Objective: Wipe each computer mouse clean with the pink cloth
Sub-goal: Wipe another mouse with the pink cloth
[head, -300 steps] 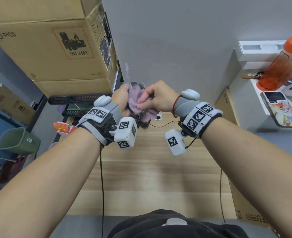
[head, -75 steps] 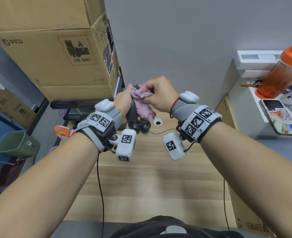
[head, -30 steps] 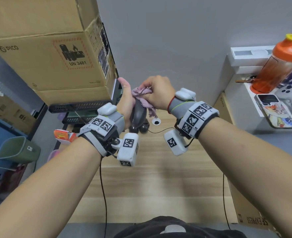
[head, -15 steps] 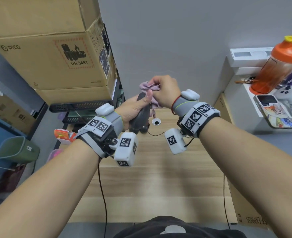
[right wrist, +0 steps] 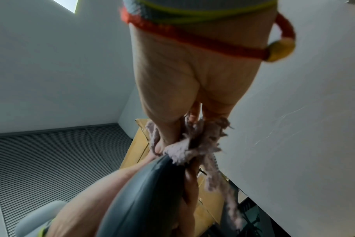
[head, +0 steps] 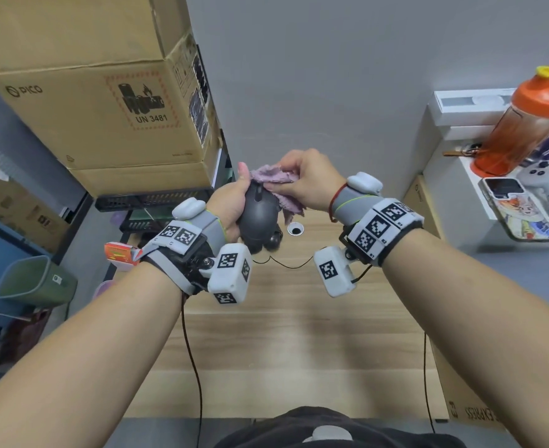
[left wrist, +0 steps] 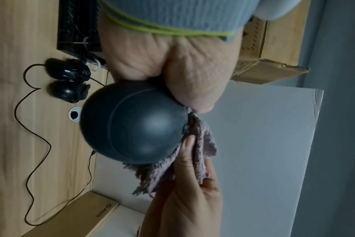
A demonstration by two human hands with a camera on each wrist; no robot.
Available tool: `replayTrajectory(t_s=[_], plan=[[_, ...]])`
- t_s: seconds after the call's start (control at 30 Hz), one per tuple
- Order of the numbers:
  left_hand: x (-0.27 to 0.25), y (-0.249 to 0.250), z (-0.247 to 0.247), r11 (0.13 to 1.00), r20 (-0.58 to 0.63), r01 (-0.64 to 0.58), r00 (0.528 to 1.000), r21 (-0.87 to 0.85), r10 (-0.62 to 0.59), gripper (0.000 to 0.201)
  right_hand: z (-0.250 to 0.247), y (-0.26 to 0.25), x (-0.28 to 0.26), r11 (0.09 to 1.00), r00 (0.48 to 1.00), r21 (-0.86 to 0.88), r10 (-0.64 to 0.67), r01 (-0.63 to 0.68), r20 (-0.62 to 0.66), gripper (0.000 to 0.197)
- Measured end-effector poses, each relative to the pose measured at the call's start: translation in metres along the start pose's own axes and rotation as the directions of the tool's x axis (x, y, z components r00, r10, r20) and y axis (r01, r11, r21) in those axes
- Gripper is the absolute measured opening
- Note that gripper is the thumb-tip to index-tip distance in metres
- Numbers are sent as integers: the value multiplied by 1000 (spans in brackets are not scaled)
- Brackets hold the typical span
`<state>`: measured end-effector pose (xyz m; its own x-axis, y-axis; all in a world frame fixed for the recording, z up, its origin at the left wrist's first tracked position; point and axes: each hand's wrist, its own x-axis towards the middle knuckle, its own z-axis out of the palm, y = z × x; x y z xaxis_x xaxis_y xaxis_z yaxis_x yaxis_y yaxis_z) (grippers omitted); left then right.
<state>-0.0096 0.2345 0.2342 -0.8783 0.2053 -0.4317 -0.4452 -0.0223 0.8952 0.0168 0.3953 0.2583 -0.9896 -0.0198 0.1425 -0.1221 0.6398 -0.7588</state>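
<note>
My left hand [head: 231, 202] grips a dark grey computer mouse [head: 258, 211] held up above the desk, top side toward me. My right hand [head: 302, 181] pinches the bunched pink cloth [head: 273, 176] and presses it on the mouse's front end. In the left wrist view the mouse [left wrist: 134, 123] fills the middle with the cloth [left wrist: 172, 170] behind and below it. In the right wrist view the cloth [right wrist: 184, 152] sits on the mouse's [right wrist: 144, 197] tip. Two black wired mice [left wrist: 68, 80] lie on the wooden desk [head: 283, 350] near the back.
Stacked cardboard boxes [head: 105, 92] stand at the back left over a black crate [head: 153, 198]. A cable hole [head: 295, 228] sits in the desk by the wall. At the right a shelf holds an orange bottle [head: 525, 124], a phone [head: 515, 208] and a white controller [head: 547, 192].
My left hand turned the grey mouse so its top faces me. My right hand brought the cloth down onto the mouse's front.
</note>
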Motion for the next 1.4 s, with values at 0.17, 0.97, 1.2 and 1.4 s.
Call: replayTrajectory(t_s=[0.17,0.97,1.2,1.4], plan=[[-12,10,5,999,54,48,997,12,-48,92,1,5,2,998,993,-5,65,-66,-99,16],[0,11,-6,996,-144,-36,988,86,48,86,0,5,-17,997,944,61,-72,55,323,47],[8,5,-2,999,-165,-8,986,50,16,70,-7,-5,-15,941,999,334,38,-49,39,10],[16,6,-6,986,-137,-23,991,-167,-1,63,6,-6,-23,961,968,273,-26,-45,250,32]])
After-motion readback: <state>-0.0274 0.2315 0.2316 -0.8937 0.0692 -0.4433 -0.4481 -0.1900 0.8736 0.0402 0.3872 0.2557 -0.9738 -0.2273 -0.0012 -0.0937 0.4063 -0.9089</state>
